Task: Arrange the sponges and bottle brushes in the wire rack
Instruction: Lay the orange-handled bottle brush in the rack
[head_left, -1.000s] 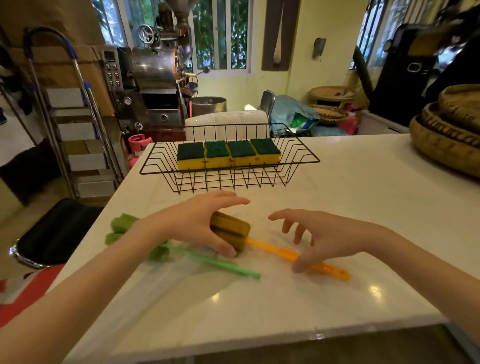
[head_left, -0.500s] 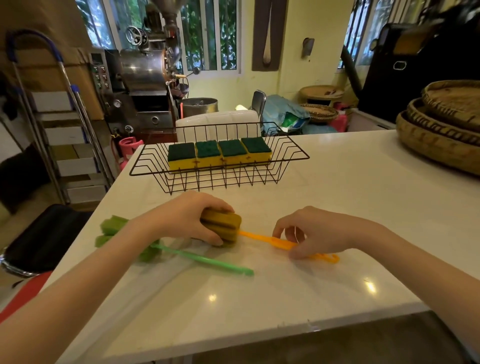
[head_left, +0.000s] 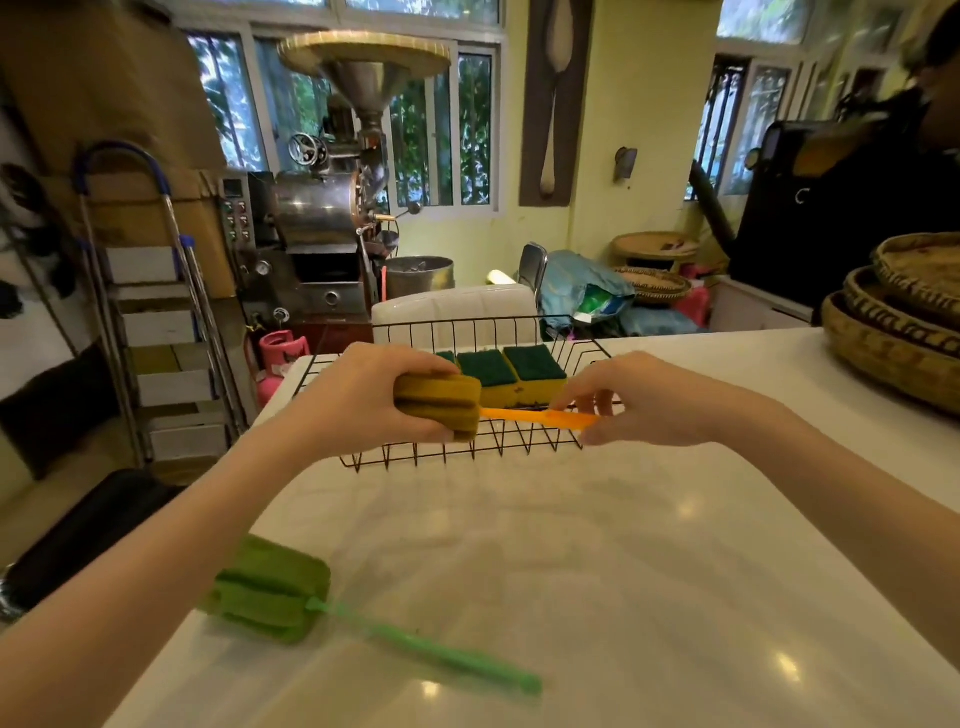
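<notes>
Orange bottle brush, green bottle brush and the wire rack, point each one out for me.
orange bottle brush (head_left: 439, 406), head view, foam head.
green bottle brush (head_left: 270, 590), head view, foam head.
wire rack (head_left: 511, 442), head view, front wall.

place: coffee-roasting workroom | evidence: steel drum roaster (head_left: 317, 218) with hopper standing behind the white counter (head_left: 597, 545) | woven trays (head_left: 898, 332) stacking right of roaster | stepladder (head_left: 150, 322) leaning left of it

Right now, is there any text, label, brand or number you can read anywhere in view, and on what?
None is readable.
Roaster control panel: buttons and a small display, too small to read.
Pink gas cylinder: a dark mark, too blurred to read.
Sponges, orange brush, green brush, rack: no print visible.
</notes>
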